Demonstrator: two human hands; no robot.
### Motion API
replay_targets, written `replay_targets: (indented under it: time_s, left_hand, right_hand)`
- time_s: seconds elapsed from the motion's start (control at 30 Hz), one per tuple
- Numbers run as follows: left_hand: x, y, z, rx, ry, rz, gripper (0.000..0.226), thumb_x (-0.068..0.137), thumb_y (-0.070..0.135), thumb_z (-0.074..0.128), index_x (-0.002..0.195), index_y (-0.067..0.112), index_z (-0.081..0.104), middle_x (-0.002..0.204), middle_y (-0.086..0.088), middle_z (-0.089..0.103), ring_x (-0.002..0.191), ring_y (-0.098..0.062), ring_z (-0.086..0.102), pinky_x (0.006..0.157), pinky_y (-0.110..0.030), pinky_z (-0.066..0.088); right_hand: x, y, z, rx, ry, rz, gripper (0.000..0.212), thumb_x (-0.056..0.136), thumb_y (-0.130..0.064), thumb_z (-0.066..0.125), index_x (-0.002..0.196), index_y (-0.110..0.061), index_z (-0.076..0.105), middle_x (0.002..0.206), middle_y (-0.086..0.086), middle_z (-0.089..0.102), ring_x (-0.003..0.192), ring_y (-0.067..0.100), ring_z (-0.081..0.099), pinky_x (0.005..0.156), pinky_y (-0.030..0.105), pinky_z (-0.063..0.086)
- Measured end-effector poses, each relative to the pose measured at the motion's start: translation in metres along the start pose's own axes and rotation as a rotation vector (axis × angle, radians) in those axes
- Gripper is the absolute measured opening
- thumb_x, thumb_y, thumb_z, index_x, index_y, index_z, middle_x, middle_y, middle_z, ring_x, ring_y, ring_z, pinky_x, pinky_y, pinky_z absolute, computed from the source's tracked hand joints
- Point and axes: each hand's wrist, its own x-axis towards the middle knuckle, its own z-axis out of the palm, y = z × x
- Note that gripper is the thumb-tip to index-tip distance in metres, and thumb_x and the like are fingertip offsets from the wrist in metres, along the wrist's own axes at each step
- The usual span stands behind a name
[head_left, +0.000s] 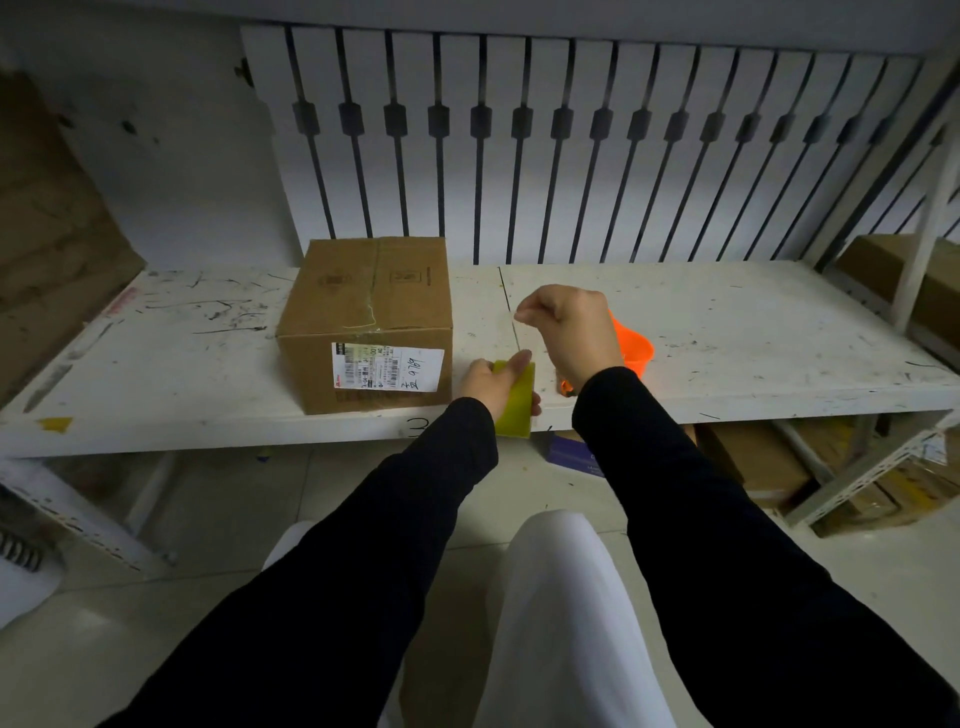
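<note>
The left hand (483, 384) grips a yellow card (519, 410), thumb across its face and fingers curled behind it. The card is upright at the front edge of the white shelf (753, 332), its lower part hanging below that edge. It is just right of a brown box (369, 312), close to the box's corner but apart from it.

The right hand (569, 327) is raised above the shelf, higher than the left and near it. Its fingers are curled in, thumb and forefinger tips pressed together. Whether anything thin sits between them I cannot tell.

An orange scoop (636, 348) lies on the shelf behind the right wrist, partly hidden by it. The box is taped shut and bears a white label (387, 366) on its near side. Both sleeves are black. Under the shelf, on the floor, are a purple box (574, 457) and more cartons (753, 457)
</note>
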Motion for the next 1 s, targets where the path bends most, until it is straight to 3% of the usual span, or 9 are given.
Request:
replay_targets:
  time_s: [0.1,0.17,0.23,0.37,0.5,0.63,0.73,0.9,1.0]
  left_hand:
    - [0.003,0.001,0.005,0.058,0.064,0.026,0.063,0.089,0.046,0.052,0.132,0.003,0.035,0.116,-0.012,0.053,0.066,-0.007,0.067,0.059,-0.012,0.048]
    - [0.005,-0.002,0.006,0.028,0.074,0.024,0.067,0.086,0.046,0.058,0.136,0.008,0.032,0.136,-0.013,0.046,0.113,-0.023,0.055,0.090,-0.031,0.045]
    - [0.002,-0.003,0.005,-0.014,0.051,0.032,0.067,0.086,0.035,0.063,0.139,0.013,0.028,0.140,-0.014,0.042,0.125,-0.030,0.046,0.101,-0.038,0.041]
    - [-0.002,-0.001,-0.003,0.110,0.005,0.118,0.064,0.085,0.013,0.066,0.139,0.017,0.033,0.142,-0.010,0.040,0.128,-0.030,0.042,0.104,-0.037,0.038]
    - [0.000,-0.001,-0.014,0.202,-0.008,0.121,0.061,0.081,0.009,0.070,0.135,0.016,0.042,0.141,-0.011,0.043,0.127,-0.029,0.043,0.106,-0.039,0.040]
    - [-0.001,0.004,-0.021,0.193,0.051,0.121,0.069,0.078,0.015,0.074,0.137,0.020,0.040,0.144,-0.013,0.033,0.131,-0.028,0.039,0.104,-0.034,0.037]
    - [-0.003,0.013,-0.025,0.121,0.074,0.222,0.054,0.084,0.007,0.066,0.134,0.011,0.044,0.143,-0.013,0.038,0.132,-0.028,0.039,0.104,-0.032,0.036]
    - [-0.005,0.029,-0.027,0.019,0.109,0.334,0.027,0.091,0.009,0.056,0.113,-0.005,0.063,0.104,-0.007,0.060,0.101,-0.017,0.053,0.076,-0.017,0.041]
    - [-0.003,0.033,-0.027,0.001,0.098,0.325,0.026,0.091,0.012,0.058,0.110,-0.003,0.066,0.098,-0.001,0.060,0.095,-0.013,0.051,0.082,-0.023,0.037]
  right_hand:
    - [0.008,-0.001,-0.012,0.092,-0.012,0.078,0.013,0.086,-0.010,0.060,0.090,-0.003,0.070,0.093,0.010,0.070,0.088,0.017,0.061,0.081,0.025,0.046]
    - [0.011,-0.001,-0.017,0.120,-0.048,0.104,0.010,0.086,-0.011,0.059,0.085,-0.007,0.068,0.092,0.004,0.066,0.089,0.012,0.056,0.082,0.022,0.039]
    - [0.010,-0.002,-0.018,0.150,-0.083,0.112,0.010,0.086,-0.012,0.058,0.078,-0.014,0.064,0.101,0.002,0.063,0.096,0.011,0.052,0.086,0.023,0.034]
    - [0.010,-0.002,-0.015,0.117,-0.170,0.121,0.009,0.086,-0.012,0.060,0.080,-0.013,0.067,0.101,0.003,0.058,0.091,0.009,0.051,0.087,0.026,0.037]
    - [0.009,-0.001,-0.012,0.142,-0.216,0.107,0.007,0.086,-0.008,0.061,0.089,-0.009,0.067,0.080,-0.002,0.060,0.076,0.007,0.055,0.068,0.013,0.043]
    - [0.010,-0.002,-0.009,0.076,-0.242,0.056,0.015,0.081,0.000,0.064,0.091,-0.010,0.068,0.075,0.000,0.054,0.066,0.007,0.050,0.065,0.014,0.043]
    - [0.010,-0.002,-0.010,0.079,-0.255,0.037,0.019,0.080,0.004,0.063,0.093,-0.008,0.069,0.075,0.005,0.056,0.063,0.006,0.049,0.065,0.015,0.043]
    - [0.009,0.000,-0.013,0.117,-0.248,0.063,0.031,0.079,0.004,0.065,0.107,-0.009,0.068,0.074,0.001,0.055,0.067,0.010,0.051,0.065,0.013,0.044]
    - [0.009,0.002,-0.016,0.154,-0.202,0.097,0.056,0.079,-0.001,0.068,0.129,-0.022,0.054,0.081,-0.002,0.055,0.077,0.013,0.055,0.065,0.011,0.043]
